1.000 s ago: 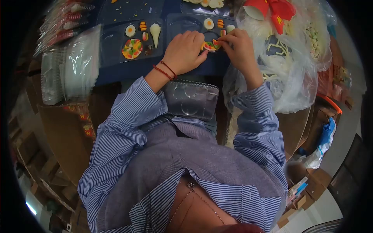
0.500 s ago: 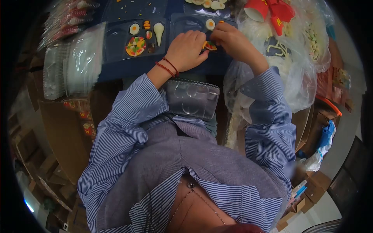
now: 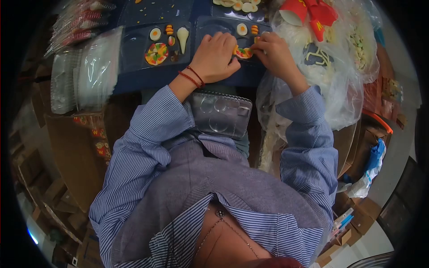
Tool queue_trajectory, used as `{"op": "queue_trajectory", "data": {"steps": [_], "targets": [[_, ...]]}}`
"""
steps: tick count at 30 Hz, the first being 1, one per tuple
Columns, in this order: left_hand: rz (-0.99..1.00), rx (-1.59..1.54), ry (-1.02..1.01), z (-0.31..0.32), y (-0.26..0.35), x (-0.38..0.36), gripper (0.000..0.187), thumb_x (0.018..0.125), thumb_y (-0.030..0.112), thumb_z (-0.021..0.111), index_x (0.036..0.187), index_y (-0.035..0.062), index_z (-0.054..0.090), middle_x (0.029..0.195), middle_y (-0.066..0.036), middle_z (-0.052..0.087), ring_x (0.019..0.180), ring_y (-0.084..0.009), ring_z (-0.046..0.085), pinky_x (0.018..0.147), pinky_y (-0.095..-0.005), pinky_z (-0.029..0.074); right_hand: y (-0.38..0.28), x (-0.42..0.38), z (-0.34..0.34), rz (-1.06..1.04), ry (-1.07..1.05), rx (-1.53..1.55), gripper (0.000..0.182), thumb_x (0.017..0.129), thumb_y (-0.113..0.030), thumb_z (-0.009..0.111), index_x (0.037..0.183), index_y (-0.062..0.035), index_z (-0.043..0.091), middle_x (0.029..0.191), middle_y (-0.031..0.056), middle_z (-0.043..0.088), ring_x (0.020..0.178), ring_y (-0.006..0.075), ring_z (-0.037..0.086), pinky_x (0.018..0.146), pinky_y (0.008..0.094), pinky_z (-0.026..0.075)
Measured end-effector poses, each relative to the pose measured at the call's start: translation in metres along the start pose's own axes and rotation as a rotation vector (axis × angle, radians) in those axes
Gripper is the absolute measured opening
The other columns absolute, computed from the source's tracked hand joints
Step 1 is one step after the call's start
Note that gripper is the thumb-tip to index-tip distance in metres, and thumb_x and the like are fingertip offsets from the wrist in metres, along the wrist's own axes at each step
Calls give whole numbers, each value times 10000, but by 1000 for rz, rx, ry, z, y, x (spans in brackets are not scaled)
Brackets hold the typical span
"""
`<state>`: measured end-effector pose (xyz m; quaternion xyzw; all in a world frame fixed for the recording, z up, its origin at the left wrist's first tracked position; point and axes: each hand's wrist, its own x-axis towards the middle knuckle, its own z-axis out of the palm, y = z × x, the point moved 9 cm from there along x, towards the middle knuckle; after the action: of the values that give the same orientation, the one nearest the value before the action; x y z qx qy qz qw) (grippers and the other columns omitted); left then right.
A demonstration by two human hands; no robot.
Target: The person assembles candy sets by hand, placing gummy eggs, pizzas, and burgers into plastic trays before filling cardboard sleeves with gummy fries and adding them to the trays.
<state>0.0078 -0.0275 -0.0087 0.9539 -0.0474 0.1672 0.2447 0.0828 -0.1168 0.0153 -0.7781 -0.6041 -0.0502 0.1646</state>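
Note:
My left hand [image 3: 216, 57], with a red cord bracelet, rests over the near tray. Its thumb is apart from its bent fingers, and the fingertips are partly hidden beside an orange-edged piece. My right hand [image 3: 277, 54] is closed, thumb and forefinger pinched on a small orange-edged piece [image 3: 257, 39] like a pizza slice, mostly covered by the fingers. Between the hands, colourful pizza-like gummy slices [image 3: 244, 53] lie in the clear plastic tray [image 3: 208, 24]. Above them in the tray are a fried-egg gummy [image 3: 241, 29] and an orange burger-like gummy [image 3: 254, 29].
To the left, a second tray [image 3: 132, 47] holds a round pizza gummy [image 3: 156, 54], an egg, a burger and a white drumstick-shaped piece [image 3: 182, 39]. Plastic bags [image 3: 330, 80] and red cartons [image 3: 308, 15] stand right. An empty clear tray [image 3: 220, 114] lies on my lap.
My right hand has shifted slightly right and down, uncovering the burger-like gummy and more of the pizza slices. My left hand has stayed almost in place.

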Motion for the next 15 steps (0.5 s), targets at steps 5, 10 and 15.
{"op": "queue_trajectory", "data": {"steps": [5,10,15], "targets": [[-107,-355,104,-19,6,-7,196,876,189,555,958,29,479,859,-135,536,858,-297,536,754,-364,414,-10,-1,-31,330,177,534,108,842,-120,670,904,-32,686,810,41,661,727,175,610,646,310,479],[-323,-918,-56,-1,1,-8,234,984,236,506,1029,17,578,850,-20,596,787,-102,550,690,-242,428,-10,-9,-4,541,67,1110,187,904,-165,648,972,8,658,865,22,674,760,77,616,646,216,475],[-380,-962,17,-17,-8,-5,212,947,184,541,1034,11,628,813,3,589,721,-67,517,650,-226,429,-14,-16,-13,482,213,1195,157,897,-48,620,1027,37,640,885,61,674,811,115,644,739,226,514]]}}
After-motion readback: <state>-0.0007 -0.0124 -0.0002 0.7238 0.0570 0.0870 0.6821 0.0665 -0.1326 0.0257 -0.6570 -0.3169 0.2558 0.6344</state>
